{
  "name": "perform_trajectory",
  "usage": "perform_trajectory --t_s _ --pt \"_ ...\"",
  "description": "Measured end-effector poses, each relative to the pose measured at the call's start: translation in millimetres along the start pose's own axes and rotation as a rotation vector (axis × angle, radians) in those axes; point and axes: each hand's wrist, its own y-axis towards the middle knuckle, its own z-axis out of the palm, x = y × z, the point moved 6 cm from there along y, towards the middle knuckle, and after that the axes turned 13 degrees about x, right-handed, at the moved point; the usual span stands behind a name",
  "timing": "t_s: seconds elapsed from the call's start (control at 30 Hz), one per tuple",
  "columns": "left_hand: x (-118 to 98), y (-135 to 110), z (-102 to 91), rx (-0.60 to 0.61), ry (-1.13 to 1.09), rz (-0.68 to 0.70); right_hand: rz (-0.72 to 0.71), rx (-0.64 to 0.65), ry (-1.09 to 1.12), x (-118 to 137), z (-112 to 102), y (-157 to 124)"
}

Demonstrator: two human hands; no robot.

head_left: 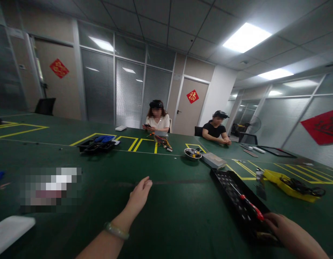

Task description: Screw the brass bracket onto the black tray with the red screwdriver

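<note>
My right hand (pixel 286 228) is closed at the end of the red handle of a screwdriver (pixel 251 207). The screwdriver's thin shaft points away from me, over a long black tray (pixel 226 192) with light slots or marks in its floor. My left hand (pixel 139 194), with a pale bangle at the wrist, is over the green table (pixel 179 216) to the left of the tray. Its fingers are curled together, and nothing shows in them. Beyond the tray's far end are a grey metal box (pixel 214 160) and a metal bowl (pixel 192 158) of small parts.
A yellow case (pixel 292 189) with black cable lies right of the tray. Farther off are a black tray with blue items (pixel 97 144) and a bundle of coloured wires (pixel 163 141). A white object (pixel 12 230) lies near left. Two people sit across the table.
</note>
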Motion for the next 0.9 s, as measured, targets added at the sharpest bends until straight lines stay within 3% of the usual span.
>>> perform_trajectory --t_s 0.2,0.63,0.9 --pt "-4.8 -3.6 -0.5 0.005 0.008 0.011 -0.043 0.152 0.005 16.4 9.1 -16.2" --pt "-1.5 -0.5 0.4 0.018 0.04 -0.017 -0.006 0.068 -0.023 29.9 -5.4 -32.3" --pt "-7.2 -4.5 -2.2 0.028 0.003 -0.031 -0.004 -0.047 -0.027 38.7 -24.7 -23.0"
